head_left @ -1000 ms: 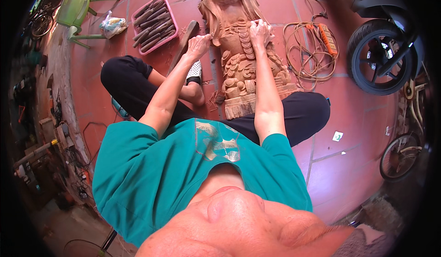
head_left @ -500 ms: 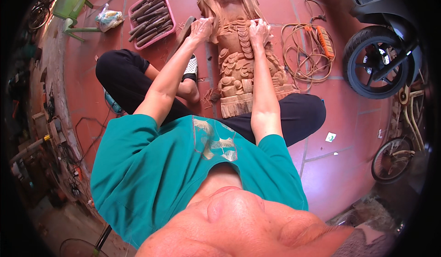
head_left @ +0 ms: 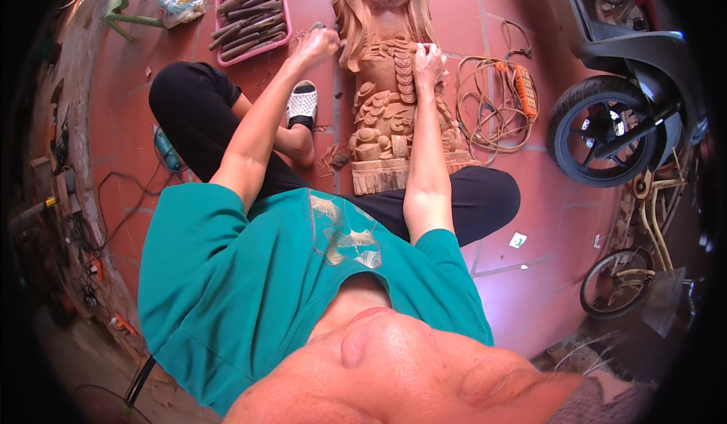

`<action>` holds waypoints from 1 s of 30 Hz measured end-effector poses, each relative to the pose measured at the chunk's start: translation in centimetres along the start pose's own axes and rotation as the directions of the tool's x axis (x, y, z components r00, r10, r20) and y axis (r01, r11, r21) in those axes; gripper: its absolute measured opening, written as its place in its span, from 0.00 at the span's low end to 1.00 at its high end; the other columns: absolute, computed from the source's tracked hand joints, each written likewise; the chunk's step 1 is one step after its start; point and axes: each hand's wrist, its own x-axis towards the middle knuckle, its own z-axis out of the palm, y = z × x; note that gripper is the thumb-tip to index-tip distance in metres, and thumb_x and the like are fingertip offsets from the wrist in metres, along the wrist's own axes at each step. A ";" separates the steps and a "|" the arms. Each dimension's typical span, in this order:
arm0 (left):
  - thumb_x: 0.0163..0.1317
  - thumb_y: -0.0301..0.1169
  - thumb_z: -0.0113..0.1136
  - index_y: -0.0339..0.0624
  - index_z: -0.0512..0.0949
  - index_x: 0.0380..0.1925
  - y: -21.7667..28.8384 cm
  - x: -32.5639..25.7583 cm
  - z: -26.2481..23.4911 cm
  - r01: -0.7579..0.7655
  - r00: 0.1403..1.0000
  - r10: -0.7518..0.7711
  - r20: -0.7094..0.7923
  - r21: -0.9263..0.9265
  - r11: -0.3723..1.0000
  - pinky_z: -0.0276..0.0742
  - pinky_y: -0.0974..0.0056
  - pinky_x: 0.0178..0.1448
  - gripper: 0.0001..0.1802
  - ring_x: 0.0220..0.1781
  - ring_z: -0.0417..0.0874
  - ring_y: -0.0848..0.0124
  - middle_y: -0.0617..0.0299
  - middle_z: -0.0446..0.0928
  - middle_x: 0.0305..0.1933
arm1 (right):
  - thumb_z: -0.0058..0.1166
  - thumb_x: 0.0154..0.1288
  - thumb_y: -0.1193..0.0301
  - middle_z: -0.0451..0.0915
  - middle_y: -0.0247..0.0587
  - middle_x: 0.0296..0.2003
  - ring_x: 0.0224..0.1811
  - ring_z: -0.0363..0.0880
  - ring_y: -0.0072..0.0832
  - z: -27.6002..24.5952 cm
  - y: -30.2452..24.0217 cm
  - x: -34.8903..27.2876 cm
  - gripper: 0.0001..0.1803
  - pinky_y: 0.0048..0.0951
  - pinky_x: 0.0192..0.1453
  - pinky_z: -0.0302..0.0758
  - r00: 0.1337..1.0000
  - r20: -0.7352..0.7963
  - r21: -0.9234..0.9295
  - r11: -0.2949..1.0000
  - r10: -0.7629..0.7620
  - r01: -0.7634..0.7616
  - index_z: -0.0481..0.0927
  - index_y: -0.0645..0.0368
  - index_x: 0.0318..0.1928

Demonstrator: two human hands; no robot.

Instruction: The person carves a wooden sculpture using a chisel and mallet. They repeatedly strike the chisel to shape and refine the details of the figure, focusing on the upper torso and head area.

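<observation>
A long carved wooden panel (head_left: 385, 106), brown and deep in relief, lies on the tiled floor in front of me between my legs. My right hand (head_left: 429, 64) is closed and rests on the carving's right side; what its fingers grip is hidden. Just left of the carving, my left hand (head_left: 318, 45) is curled closed, slightly blurred and apart from the wood. A small greyish tip (head_left: 317, 25) pokes out beyond it, but its kind is not clear. Wood shavings (head_left: 333, 157) lie near the carving's lower left corner.
A pink basket (head_left: 289, 21) of dark-handled tools stands at the far left, near a plastic bag (head_left: 180, 7) and a green chair (head_left: 117, 4). On the right are an orange power strip (head_left: 525, 91) with coiled cord and a motorbike wheel (head_left: 603, 131). A teal power tool (head_left: 166, 148) lies left.
My left hand has moved left, away from the carving's edge. The long wooden stick seen beside it earlier is now mostly hidden. My right hand stays at the carving; the view has shifted slightly.
</observation>
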 end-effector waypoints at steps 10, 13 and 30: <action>0.59 0.32 0.55 0.47 0.81 0.39 0.7 -2.2 5.4 -0.028 0.981 0.019 -0.193 -0.043 0.999 0.77 0.48 0.36 0.09 0.33 0.83 0.49 0.48 0.81 0.29 | 0.54 0.61 0.57 0.82 0.35 0.43 0.57 0.70 0.38 -0.6 -1.0 -0.4 0.12 0.61 0.59 0.59 0.999 0.052 -0.023 1.000 0.015 -0.014 0.82 0.49 0.37; 0.58 0.31 0.54 0.47 0.81 0.39 0.5 -3.8 5.6 -0.056 0.989 0.056 -0.134 0.001 0.998 0.78 0.47 0.35 0.10 0.32 0.82 0.48 0.46 0.80 0.27 | 0.54 0.62 0.56 0.82 0.35 0.43 0.57 0.70 0.39 -0.7 -0.9 -0.6 0.13 0.61 0.59 0.59 0.998 0.057 -0.007 1.000 0.001 0.000 0.82 0.49 0.38; 0.59 0.38 0.59 0.47 0.82 0.38 -2.0 -2.2 3.3 -0.078 0.955 0.007 -0.296 -0.227 0.971 0.79 0.53 0.40 0.11 0.36 0.84 0.53 0.50 0.82 0.35 | 0.54 0.62 0.56 0.82 0.34 0.44 0.56 0.71 0.38 0.0 -0.1 0.0 0.14 0.59 0.59 0.59 0.998 0.054 -0.006 1.000 0.021 -0.021 0.82 0.50 0.38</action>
